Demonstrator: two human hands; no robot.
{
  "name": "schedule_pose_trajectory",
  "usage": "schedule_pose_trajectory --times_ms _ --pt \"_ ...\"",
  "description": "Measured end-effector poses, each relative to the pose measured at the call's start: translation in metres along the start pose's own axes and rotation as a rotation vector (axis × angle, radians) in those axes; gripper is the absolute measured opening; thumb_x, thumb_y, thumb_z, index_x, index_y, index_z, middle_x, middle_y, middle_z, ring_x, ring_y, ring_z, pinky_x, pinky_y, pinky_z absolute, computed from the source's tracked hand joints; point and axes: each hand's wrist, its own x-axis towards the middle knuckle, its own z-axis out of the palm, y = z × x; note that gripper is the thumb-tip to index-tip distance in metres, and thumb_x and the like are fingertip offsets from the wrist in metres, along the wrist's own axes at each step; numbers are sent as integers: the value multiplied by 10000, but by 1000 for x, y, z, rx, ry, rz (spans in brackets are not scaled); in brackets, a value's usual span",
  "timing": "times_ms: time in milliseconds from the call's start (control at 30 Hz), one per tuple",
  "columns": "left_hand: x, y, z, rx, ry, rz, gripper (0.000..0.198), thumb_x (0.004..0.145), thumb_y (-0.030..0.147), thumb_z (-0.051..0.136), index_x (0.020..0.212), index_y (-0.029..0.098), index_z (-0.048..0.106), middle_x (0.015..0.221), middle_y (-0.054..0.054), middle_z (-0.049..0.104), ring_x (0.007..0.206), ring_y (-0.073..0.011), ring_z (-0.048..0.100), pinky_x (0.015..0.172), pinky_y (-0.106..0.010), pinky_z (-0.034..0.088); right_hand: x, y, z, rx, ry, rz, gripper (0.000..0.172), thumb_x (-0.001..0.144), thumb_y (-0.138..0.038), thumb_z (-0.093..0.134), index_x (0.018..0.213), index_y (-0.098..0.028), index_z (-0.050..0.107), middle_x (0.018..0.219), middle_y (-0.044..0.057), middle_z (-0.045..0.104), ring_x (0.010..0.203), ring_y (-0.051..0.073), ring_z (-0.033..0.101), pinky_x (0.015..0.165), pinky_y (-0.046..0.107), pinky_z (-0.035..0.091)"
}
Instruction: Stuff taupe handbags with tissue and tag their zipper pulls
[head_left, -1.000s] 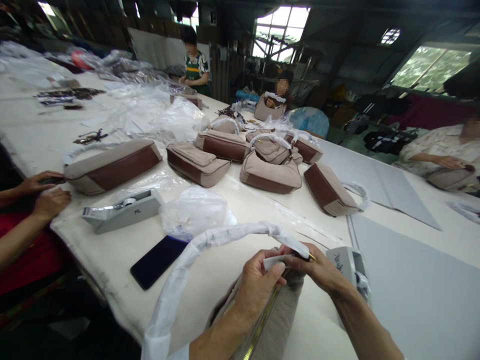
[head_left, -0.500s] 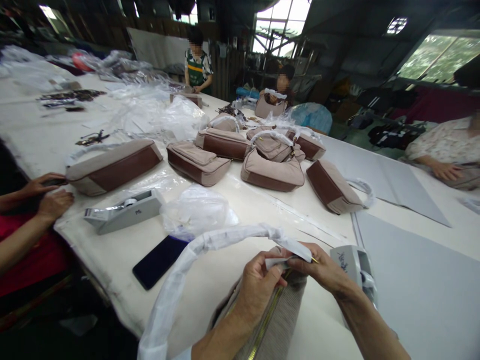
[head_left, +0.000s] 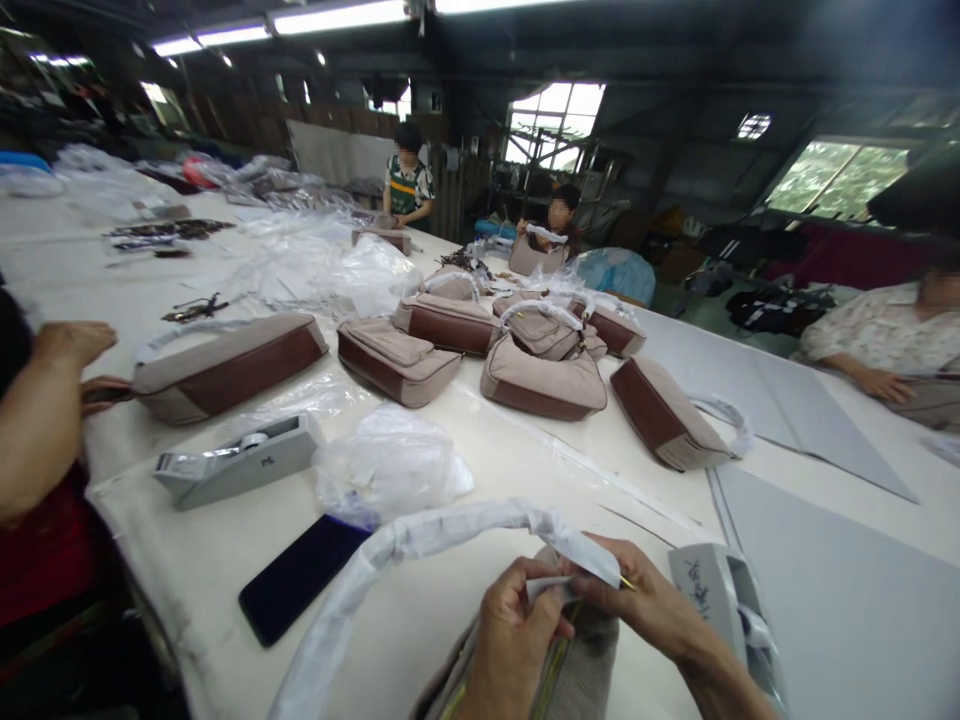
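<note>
Low in the view stands a beige handbag (head_left: 589,655) with a gold zipper, partly hidden by my hands. Its handle (head_left: 442,530), wrapped in white paper, arches up and to the left. My left hand (head_left: 517,625) is closed, pinching a small white paper strip (head_left: 547,586) between thumb and fingers at the bag's top. My right hand (head_left: 637,595) is closed around the wrapped handle's end, where a bit of gold metal sticks out. Its fingertips meet the strip too.
Tape dispensers stand right (head_left: 724,620) and left (head_left: 240,460). A dark phone (head_left: 304,575) lies near crumpled plastic (head_left: 390,460). Several beige-and-brown handbags (head_left: 544,385) lie across the table. At left, a co-worker's hand (head_left: 71,345) is beside one bag; other people sit or stand farther off.
The camera view has tilted up, so the table things sit lower. My hands keep their hold on the bag's handle end. The co-worker's arm at left has shifted up.
</note>
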Motion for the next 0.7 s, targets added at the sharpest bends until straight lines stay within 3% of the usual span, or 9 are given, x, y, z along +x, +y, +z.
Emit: schedule_pose_trajectory --times_ms 133,367,567,700 --pt "-3 7 1 -65 -7 -2 213 712 300 665 844 135 642 839 -45 673 517 -81 557 518 -204 471 0 2 -1 -32 11 -6 302 769 -453 640 766 -161 561 713 -1 500 669 144 440 616 255 361" --pt "-3 14 6 -59 55 37 150 698 288 645 708 142 613 785 -24 670 477 -71 541 498 -202 461 -2 8 -3 -90 63 -27 278 757 -432 666 793 -167 591 723 -11 500 652 132 435 598 239 364" --pt "-3 9 9 -6 76 80 84 684 228 620 723 154 629 699 5 638 470 -83 547 490 -204 454 -11 -10 0 -114 93 -8 258 765 -414 653 840 -172 605 796 11 546 748 162 497 667 249 396" --pt "-6 9 10 -14 71 89 71 689 222 623 710 154 625 734 -7 646 493 -86 547 496 -206 467 -12 -14 0 -136 59 9 282 736 -428 676 792 -163 593 744 -4 505 669 135 446 592 234 356"
